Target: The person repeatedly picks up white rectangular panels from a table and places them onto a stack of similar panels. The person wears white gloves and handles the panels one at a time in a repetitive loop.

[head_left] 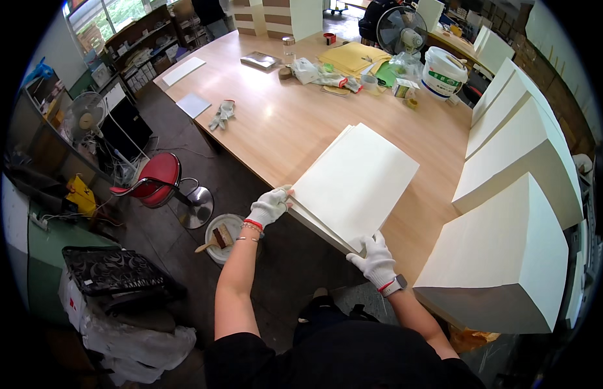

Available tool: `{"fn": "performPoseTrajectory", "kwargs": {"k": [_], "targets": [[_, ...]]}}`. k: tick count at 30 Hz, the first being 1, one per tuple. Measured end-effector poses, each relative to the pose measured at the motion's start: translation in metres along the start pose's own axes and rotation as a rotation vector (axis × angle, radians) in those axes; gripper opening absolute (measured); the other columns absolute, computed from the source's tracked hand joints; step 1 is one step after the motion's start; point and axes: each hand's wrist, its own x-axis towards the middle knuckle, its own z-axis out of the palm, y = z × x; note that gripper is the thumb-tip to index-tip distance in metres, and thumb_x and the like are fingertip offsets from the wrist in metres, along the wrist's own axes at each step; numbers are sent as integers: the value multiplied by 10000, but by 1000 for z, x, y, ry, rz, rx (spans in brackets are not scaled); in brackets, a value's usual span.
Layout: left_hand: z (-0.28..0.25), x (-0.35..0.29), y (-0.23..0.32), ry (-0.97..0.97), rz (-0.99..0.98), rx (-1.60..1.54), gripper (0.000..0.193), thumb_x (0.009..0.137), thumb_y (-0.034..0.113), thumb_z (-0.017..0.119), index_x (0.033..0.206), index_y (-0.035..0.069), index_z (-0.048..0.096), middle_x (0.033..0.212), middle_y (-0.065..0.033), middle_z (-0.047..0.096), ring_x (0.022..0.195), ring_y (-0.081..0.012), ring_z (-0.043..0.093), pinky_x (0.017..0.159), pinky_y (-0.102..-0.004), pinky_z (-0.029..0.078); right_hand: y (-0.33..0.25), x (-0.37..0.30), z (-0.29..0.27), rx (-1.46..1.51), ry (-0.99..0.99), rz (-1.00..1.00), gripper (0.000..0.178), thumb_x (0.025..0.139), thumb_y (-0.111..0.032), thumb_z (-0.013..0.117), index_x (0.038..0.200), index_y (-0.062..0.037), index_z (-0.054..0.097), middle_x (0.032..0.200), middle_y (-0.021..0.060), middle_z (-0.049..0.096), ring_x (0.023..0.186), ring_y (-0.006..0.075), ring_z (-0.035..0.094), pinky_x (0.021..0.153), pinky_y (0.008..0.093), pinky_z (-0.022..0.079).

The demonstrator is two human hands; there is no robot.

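A thick stack of white sheets (360,181) lies at the near edge of the table, its upper sheets slightly askew. My left hand (270,205), in a white knit glove, is closed around the stack's left corner, fingertips on top. At the near corner, my gloved right hand (377,260) grips the stack's edge, the thumb pointing left and the fingers against the side. The undersides of both grips are hidden. To the right stand tall piles of bent white sheets (489,240), close to my right forearm.
The wooden table (262,136) bears a loose glove (222,115), yellow sheets (350,59), a white bucket (442,72) and a fan (402,30). Below its edge, a brush (217,238) rests across a floor bucket (225,257). A red chair (160,178) stands at left.
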Motion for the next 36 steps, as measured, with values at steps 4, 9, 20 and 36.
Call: {"fn": "performPoseTrajectory", "kwargs": {"k": [4,9,20,36], "targets": [[-8,-5,-11,37,68,-11,367,776,32,758,1136,69,695,1169,-128,676,971,-233,680,833,-299,550,8,2,13,-96,77,-54,495,708,-344,825,1076,-92,611,1304,272,468,1052,427,587,862,474,518],[-10,-7,-7,76,-73,-221,264,751,0,754,1011,26,727,997,-122,710,893,-233,696,781,-321,577,9,2,18,-108,139,-120,427,706,-309,826,1026,-105,631,1249,258,505,991,412,611,812,465,536],[-12,-3,-16,35,-45,-183,167,744,-3,741,909,10,723,865,-104,701,761,-208,690,690,-285,551,10,0,24,-76,168,-128,409,709,-261,820,1022,-83,625,1272,263,495,1056,430,585,879,471,510],[-69,49,111,142,-13,137,383,775,152,766,1109,16,638,1153,-173,652,1061,-338,624,887,-394,514,4,-121,-181,690,-60,-131,249,855,-166,714,1020,16,675,930,119,699,834,239,662,747,328,528]]}}
